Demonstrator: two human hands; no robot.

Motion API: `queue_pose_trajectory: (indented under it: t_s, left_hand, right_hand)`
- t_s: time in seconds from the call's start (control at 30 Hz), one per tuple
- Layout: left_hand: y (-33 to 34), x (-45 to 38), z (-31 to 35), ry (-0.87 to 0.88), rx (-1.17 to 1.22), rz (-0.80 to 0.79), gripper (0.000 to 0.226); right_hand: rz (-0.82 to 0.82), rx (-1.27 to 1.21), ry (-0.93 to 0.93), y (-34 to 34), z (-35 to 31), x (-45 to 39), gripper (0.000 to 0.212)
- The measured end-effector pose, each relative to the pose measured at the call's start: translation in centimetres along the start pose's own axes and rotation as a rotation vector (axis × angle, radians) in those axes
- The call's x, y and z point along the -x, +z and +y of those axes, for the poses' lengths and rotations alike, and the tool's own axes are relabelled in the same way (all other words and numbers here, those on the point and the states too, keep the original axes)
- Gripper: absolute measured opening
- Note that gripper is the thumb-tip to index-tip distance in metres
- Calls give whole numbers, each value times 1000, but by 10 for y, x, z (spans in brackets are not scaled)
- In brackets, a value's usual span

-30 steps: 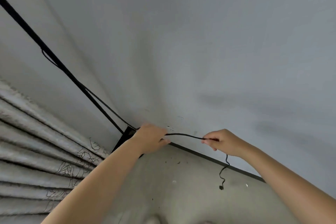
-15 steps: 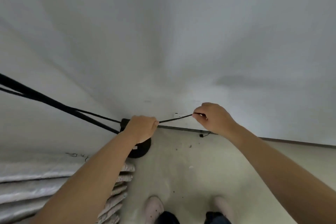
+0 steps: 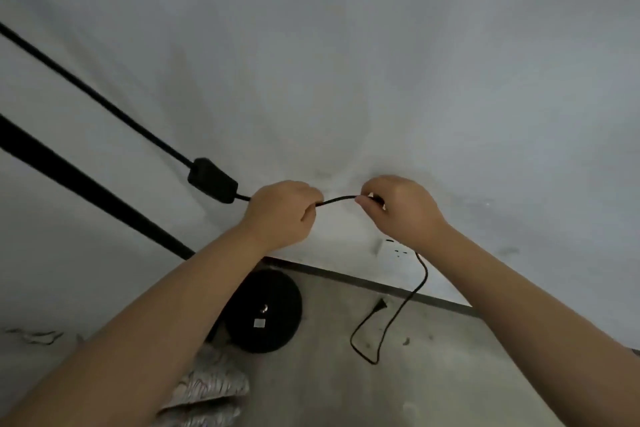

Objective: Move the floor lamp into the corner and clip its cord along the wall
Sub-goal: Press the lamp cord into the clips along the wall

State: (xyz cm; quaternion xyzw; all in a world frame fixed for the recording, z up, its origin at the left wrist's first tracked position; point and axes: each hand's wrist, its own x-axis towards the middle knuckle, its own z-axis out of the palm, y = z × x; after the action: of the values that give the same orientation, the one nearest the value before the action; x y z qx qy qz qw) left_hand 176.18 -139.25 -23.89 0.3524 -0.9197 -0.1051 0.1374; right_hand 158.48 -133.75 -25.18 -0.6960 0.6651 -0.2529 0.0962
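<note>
The black floor lamp stands in the corner: its round base [image 3: 268, 310] rests on the floor and its pole [image 3: 86, 184] rises up to the left. The thin black cord [image 3: 337, 199] runs from an inline switch box [image 3: 213, 180] through both my hands, close against the white wall. My left hand [image 3: 282, 215] pinches the cord just right of the switch. My right hand [image 3: 398, 208] grips it a short span further right. Below my right hand the cord hangs down, loops on the floor and ends in the plug [image 3: 377, 307].
The white wall [image 3: 381, 80] fills most of the view, with a dark baseboard [image 3: 363, 279] along the grey floor [image 3: 433, 374]. A patterned pale curtain hem [image 3: 207, 392] lies at the bottom left, near the lamp base. Small dark marks dot the wall by my right wrist.
The view has come closer and shifted, showing the inline switch and the plug on the floor. My hands have come closer together on the cord and sit higher against the wall.
</note>
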Motion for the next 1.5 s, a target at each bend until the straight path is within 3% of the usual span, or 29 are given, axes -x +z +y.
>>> queue_pose_trajectory:
  t_s: [0.17, 0.37, 0.47, 0.53, 0.63, 0.73, 0.97, 1.2, 1.4, 1.5]
  left_hand:
    - [24, -6, -47, 110, -173, 7, 34]
    - [43, -6, -64, 62, -378, -17, 16]
    - [53, -9, -60, 32, -466, -98, 13]
    - [54, -14, -57, -39, -429, -56, 14]
    - [52, -16, -48, 107, -522, 112, 21]
    - [48, -11, -42, 140, -644, 175, 19]
    - [56, 0, -50, 206, -610, 175, 28]
    - [55, 2, -52, 246, -702, 181, 30]
    - [63, -4, -59, 260, -794, 365, 37]
    - [67, -6, -57, 296, -810, 447, 30]
  right_hand:
    - [8, -95, -151, 41, 22, -9, 22]
    - [150, -6, -229, 59, 30, -14, 10]
    - [189, 85, -262, 66, 29, -14, 14]
    - [225, 144, -282, 68, 29, -14, 14]
    - [242, 228, -316, 71, 31, -12, 12]
    - [244, 227, -337, 73, 34, -11, 9]
    - [240, 178, -301, 69, 25, -9, 5]
    - [80, 427, -114, 65, 4, -31, 21]
    - [114, 475, -42, 68, 0, -29, 19]
    - [183, 458, -15, 65, 5, -24, 18]
